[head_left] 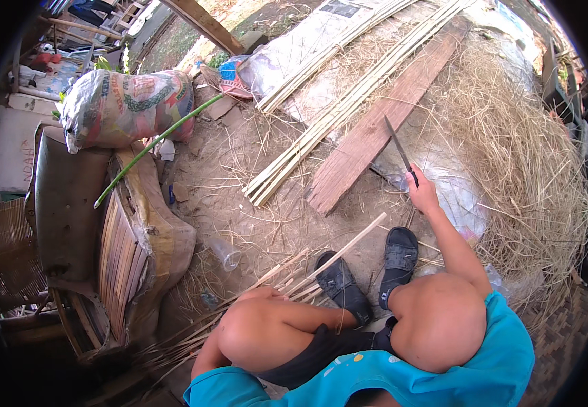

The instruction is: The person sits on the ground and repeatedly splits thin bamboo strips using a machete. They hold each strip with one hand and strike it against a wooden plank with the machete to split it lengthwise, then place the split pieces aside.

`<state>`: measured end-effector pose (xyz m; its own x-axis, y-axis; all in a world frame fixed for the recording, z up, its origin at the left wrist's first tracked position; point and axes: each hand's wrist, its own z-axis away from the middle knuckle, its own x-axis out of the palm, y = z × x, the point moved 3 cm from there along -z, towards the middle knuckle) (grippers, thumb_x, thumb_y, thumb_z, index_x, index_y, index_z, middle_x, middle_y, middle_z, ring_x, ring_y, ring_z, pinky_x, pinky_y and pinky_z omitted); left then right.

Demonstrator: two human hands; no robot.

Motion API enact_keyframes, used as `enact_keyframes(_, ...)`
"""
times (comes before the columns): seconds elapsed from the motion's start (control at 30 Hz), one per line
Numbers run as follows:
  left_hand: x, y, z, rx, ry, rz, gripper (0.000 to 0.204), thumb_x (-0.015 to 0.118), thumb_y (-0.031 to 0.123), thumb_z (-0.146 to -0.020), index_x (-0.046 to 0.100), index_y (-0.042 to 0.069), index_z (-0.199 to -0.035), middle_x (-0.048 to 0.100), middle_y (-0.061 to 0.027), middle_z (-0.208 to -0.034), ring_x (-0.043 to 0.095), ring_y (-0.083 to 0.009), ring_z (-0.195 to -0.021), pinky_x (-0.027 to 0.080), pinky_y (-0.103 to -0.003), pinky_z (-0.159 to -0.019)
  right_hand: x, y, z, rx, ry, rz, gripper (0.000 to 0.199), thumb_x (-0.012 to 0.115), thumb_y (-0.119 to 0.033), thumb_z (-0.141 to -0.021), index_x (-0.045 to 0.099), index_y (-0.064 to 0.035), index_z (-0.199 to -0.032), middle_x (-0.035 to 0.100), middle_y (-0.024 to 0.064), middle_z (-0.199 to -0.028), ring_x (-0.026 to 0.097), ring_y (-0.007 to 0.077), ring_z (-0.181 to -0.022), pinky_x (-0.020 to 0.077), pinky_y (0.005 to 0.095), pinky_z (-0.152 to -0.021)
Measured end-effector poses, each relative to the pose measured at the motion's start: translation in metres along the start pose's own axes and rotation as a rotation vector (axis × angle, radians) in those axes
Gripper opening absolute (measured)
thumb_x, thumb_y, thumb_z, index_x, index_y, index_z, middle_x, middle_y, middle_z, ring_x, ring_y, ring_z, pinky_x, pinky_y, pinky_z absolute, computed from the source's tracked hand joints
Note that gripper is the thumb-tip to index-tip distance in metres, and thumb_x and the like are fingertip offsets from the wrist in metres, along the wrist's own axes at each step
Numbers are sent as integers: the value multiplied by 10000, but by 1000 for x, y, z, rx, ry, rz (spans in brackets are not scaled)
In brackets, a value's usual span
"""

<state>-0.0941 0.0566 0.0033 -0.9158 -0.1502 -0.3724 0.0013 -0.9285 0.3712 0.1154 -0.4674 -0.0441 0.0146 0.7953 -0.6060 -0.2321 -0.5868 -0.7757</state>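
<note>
One huge mound of dry straw (531, 156) fills the right side of the yard floor, banked up where it is out from underfoot, and its loose fringe creeps right to the person's sandals (400, 256). Next in size, a stuffed printed sack (128, 105) slumps on a worn bench (70, 203) at the left, well apart from the action. A long wooden plank (382, 122) lies slantwise on the dirt, likely as a cutting base, with a bundle of split bamboo strips (348, 102) just beside it, lined up the same way for easy reach. Closer in, the right hand (421, 193) is clamped around a knife (400, 150), blade pointing up and away toward the plank's near edge, safely clear of the knees. The left hand (261, 294) rests down by the left knee on a pale bamboo strip (338, 254) that runs slantwise past the sandals; whether its fingers are closed on the strip, I cannot tell. Bare dirt between plank and feet gives the only free room to swing.
</note>
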Motion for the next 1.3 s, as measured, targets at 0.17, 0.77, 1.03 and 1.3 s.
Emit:
enact_keyframes(0.17,-17,29,1,-82,-73,132,511,537,485,-1043,711,20,-919,678,-108,-742,682,-204,-691,525,-387,-671,1,18,2,-67,60,-4,485,542,-421,-1047,562,-120,-1427,718,245,-1114,707,419,-1033,538,437,-894)
enact_keyframes(0.77,-51,-25,115,-590,-153,13,492,718,454,-863,743,60,-1156,718,-157,-1183,668,-317,-1149,523,-388,-953,-6,14,1,-24,27,-41,498,551,-456,-1033,557,-145,-1423,722,246,-975,710,430,-892,539,455,-793)
enact_keyframes(1.03,-96,-42,9,-255,-31,-70,626,710,536,-847,680,86,-1282,716,-205,-1195,663,-370,-1159,520,-450,-991,3,-4,7,45,-4,-38,525,545,-463,-1035,543,-124,-1436,720,257,-994,713,419,-938,534,442,-831)
enact_keyframes(1.3,-295,-11,-105,-244,580,-371,278,564,234,-919,769,133,-1077,738,-203,-1066,705,-403,-1012,562,-495,-913,0,1,8,24,26,-15,531,547,-465,-1035,541,-113,-1433,718,266,-1020,707,431,-974,537,449,-862)
